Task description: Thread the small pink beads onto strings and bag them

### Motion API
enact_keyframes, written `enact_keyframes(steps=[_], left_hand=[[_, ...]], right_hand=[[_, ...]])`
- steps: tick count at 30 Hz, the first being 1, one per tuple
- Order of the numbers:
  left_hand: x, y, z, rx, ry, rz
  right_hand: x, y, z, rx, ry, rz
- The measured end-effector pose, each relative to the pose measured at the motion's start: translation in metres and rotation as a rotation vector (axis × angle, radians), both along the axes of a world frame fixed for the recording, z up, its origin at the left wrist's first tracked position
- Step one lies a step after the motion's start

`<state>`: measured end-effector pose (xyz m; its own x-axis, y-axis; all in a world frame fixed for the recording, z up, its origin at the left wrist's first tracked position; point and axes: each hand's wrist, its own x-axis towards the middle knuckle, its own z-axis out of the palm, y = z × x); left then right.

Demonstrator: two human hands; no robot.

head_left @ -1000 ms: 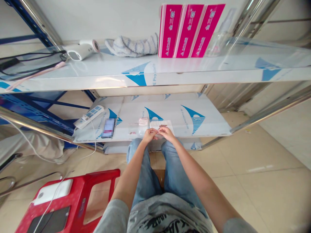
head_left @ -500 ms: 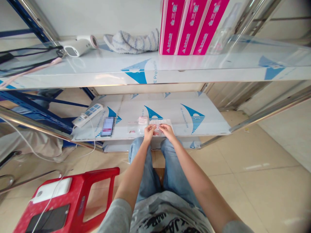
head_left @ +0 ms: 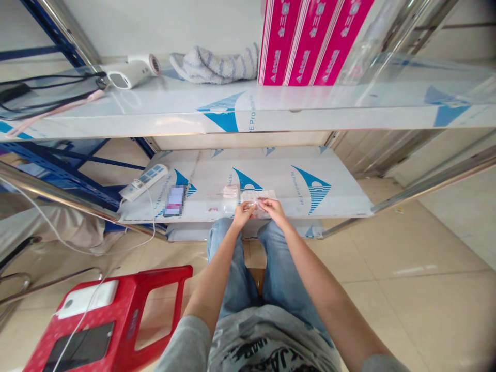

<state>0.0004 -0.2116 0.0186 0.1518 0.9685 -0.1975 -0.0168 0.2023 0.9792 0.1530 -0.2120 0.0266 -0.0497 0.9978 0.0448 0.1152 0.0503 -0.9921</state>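
My left hand (head_left: 243,213) and my right hand (head_left: 273,208) meet over the front edge of the lower shelf (head_left: 209,165). The fingers of both are pinched together, almost touching, around something small and pinkish that is too tiny to name. Under and behind them lies a whitish sheet (head_left: 270,195). Just left of the sheet sits a clear container (head_left: 230,207), with a stack of pale pink pieces (head_left: 231,191) at its back. A small reddish item (head_left: 213,210) lies further left on the shelf.
A phone (head_left: 174,200) and a white power strip (head_left: 144,182) lie on the lower shelf's left. The upper shelf (head_left: 163,121) carries a hair dryer (head_left: 129,73), striped towel (head_left: 217,65) and pink boxes (head_left: 306,46). A red stool (head_left: 129,320) holds a white device (head_left: 89,298) and dark tablet (head_left: 79,347).
My hands have come closer together, so the fingertips now nearly touch. The whole view has shifted slightly.
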Motion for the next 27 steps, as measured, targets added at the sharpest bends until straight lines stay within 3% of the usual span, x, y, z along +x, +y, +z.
enact_keyframes(steps=[3,6,9,11,16,20,23,27], left_hand=[[-0.002,-0.003,-0.001,0.041,0.066,-0.065],[-0.017,0.0,0.004,0.104,0.115,0.047],[-0.053,0.01,0.011,0.129,0.194,0.34],[-0.083,0.019,0.013,0.093,0.285,0.462],[-0.139,0.033,0.001,-0.133,0.554,0.447],[-0.151,0.035,-0.008,-0.153,0.653,0.446],[-0.152,0.033,-0.005,-0.117,0.734,0.473],[-0.145,0.026,0.005,0.123,0.898,0.51]], right_hand=[[-0.001,0.0,0.003,-0.041,0.092,-0.098],[-0.003,0.0,0.006,-0.066,0.157,-0.179],[-0.001,0.0,0.007,-0.081,0.156,-0.263],[0.001,0.0,0.007,-0.098,0.126,-0.293],[0.006,-0.003,0.005,-0.123,0.082,-0.261],[0.006,-0.008,0.005,-0.121,0.087,-0.273],[0.003,-0.011,0.007,-0.14,0.106,-0.314],[-0.003,-0.013,0.009,-0.162,0.135,-0.349]])
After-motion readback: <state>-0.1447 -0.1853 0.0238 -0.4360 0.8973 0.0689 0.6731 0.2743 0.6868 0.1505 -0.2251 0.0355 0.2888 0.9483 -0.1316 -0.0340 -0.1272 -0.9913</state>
